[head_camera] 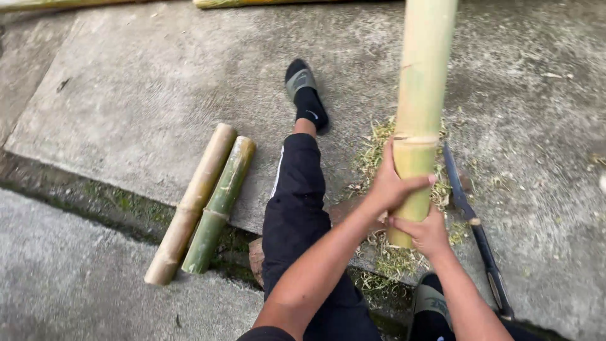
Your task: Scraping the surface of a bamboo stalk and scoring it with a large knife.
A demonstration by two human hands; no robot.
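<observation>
Left hand (392, 183), right hand (427, 232) wrapped round bamboo pole (420, 95) (apparently upright).

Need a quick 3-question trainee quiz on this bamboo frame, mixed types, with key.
1. True or false: both hands grip the upright bamboo pole, the left hand above the right hand.
2. How many cut bamboo pieces lie side by side on the concrete to the person's left?
A) one B) two C) four
3. Fill in: the long knife lies on the ground to the ____ of the pole.

Key
1. True: both hands wrap its lower end.
2. B: a tan one and a greener one, touching along their length.
3. Right, with no hand on it.
</observation>
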